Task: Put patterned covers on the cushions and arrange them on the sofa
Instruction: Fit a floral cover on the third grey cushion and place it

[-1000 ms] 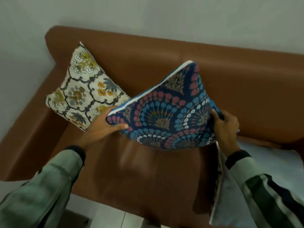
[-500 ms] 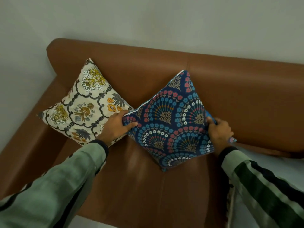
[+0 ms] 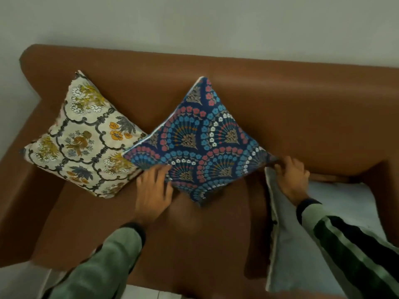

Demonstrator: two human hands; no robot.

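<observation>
A blue cushion (image 3: 203,143) with a red, blue and white fan pattern stands on one corner against the brown sofa (image 3: 302,117) backrest. Its left corner overlaps a cream floral cushion (image 3: 84,139) that leans in the sofa's left corner. My left hand (image 3: 154,188) lies flat with its fingers apart, fingertips touching the blue cushion's lower left edge. My right hand (image 3: 291,178) has its fingers curled at the blue cushion's right corner and seems to pinch it.
A plain white cushion (image 3: 345,203) lies on the seat at the right, under my right forearm, with a pale fabric edge (image 3: 278,234) standing beside it. The bare brown seat (image 3: 194,244) lies between my arms. A pale wall rises behind the sofa.
The blue cushion went from held in the air to standing on the seat against the backrest. My left hand let go of its left corner and slid down to its lower edge.
</observation>
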